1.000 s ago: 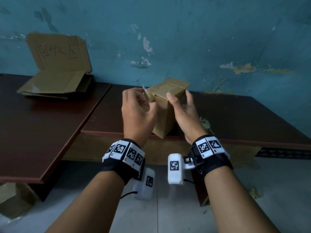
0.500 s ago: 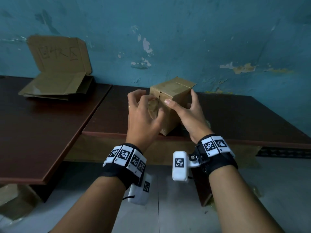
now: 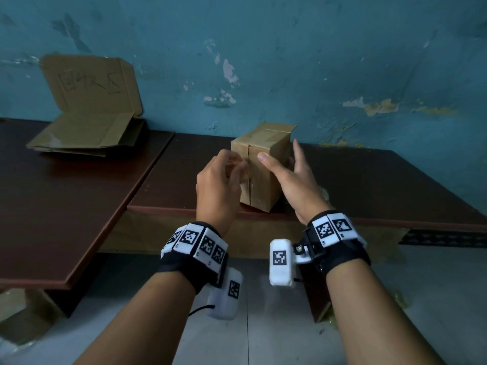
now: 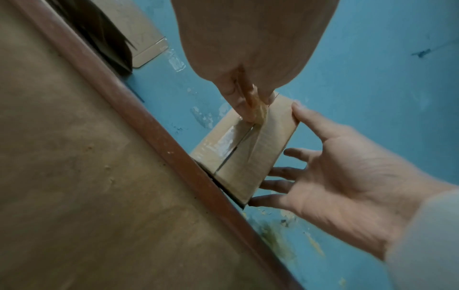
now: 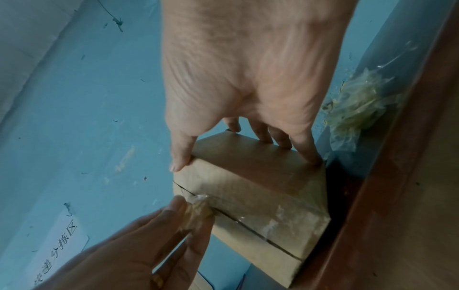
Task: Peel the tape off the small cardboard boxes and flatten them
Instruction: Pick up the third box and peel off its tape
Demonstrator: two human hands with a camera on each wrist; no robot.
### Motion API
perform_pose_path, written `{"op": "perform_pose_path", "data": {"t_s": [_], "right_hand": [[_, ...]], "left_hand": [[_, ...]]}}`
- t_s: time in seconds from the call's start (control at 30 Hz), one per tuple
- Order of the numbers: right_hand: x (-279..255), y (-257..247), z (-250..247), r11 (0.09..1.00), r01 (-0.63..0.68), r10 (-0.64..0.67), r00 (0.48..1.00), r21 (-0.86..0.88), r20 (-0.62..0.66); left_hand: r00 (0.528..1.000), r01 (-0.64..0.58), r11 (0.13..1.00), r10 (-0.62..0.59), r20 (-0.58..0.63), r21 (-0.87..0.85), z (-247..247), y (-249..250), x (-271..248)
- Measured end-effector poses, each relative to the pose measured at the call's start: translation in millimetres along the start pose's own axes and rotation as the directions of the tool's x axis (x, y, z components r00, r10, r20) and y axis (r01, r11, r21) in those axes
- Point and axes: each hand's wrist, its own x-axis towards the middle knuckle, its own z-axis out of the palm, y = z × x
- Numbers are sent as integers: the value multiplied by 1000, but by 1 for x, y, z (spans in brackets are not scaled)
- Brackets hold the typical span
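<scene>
Tape is being peeled from the box, which stands upright at the front edge of the table, just before the blue wall. On the box's near face, the clear strip over the centre seam is seen lifted at its upper end and bunched, while the lower part of the strip is seen lying glossy along the seam, down to the bottom edge. The lifted end is pinched between the curled fingers and thumb of the left hand. The box is steadied by the right hand, whose thumb is laid on the near top edge and whose straight fingers are spread against the box's right side; nothing is clasped by it. A strip across the box's top also appears to be in place, though this cannot be told for certain. The box's shape is kept whole, so flattening is judged not yet begun. Well to the left of the box, flattened cardboard is stacked below a propped cardboard sign, which suggests other boxes are already finished. To the right of the box, a crumpled wad of clear tape is seen on the table, seemingly discarded. Most of this strip, any others and the folding are judged to remain.
</scene>
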Motion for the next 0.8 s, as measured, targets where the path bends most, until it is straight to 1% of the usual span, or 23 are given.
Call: {"op": "perform_pose_path", "data": {"t_s": [0.1, 0.2, 0.23, 0.3, 0.33, 0.4, 0.5, 0.53, 0.57, 0.6, 0.67, 0.73, 0.8], "right_hand": [[1, 0, -1, 999, 9, -9, 1000, -34, 10], [1, 0, -1, 998, -1, 2, 1000, -70, 10], [1, 0, -2, 997, -15, 14, 1000, -77, -11], [-1, -3, -2, 994, -12, 2, 996, -112, -86], [-2, -4, -2, 989, 5, -25, 991, -151, -134], [-4, -8, -1, 971, 75, -127, 966, -226, -224], [-7, -12, 1, 928, 194, -301, 894, -318, -332], [-9, -13, 2, 907, 233, -356, 869, -350, -344], [-10, -13, 3, 884, 274, -404, 855, -380, -324], [-11, -13, 5, 856, 325, -451, 850, -403, -272], [-15, -10, 10, 799, 432, -514, 852, -419, -101], [-19, -7, 13, 771, 488, -525, 851, -409, 26], [-20, -7, 14, 783, 483, -495, 865, -392, 79]], "left_hand": [[989, 149, 986, -148, 27, -70, -1, 7, 1], [944, 328, 932, -317, 90, -155, -1, 10, 2], [925, 378, 906, -360, 121, -192, -1, 10, 3], [899, 435, 861, -403, 169, -261, 1, 13, 2], [891, 452, 840, -413, 186, -301, 1, 14, 1], [882, 470, 812, -420, 212, -346, 1, 15, 0], [876, 481, 807, -424, 231, -343, 1, 14, 0], [874, 484, 804, -429, 227, -345, 1, 14, 1], [874, 486, 802, -433, 221, -348, 2, 14, 1], [873, 487, 799, -438, 214, -353, 2, 15, 1], [880, 475, 812, -441, 176, -340, 3, 13, 0], [895, 447, 849, -427, 130, -283, 3, 10, 1], [890, 456, 845, -440, 122, -280, 4, 7, 3]]}}
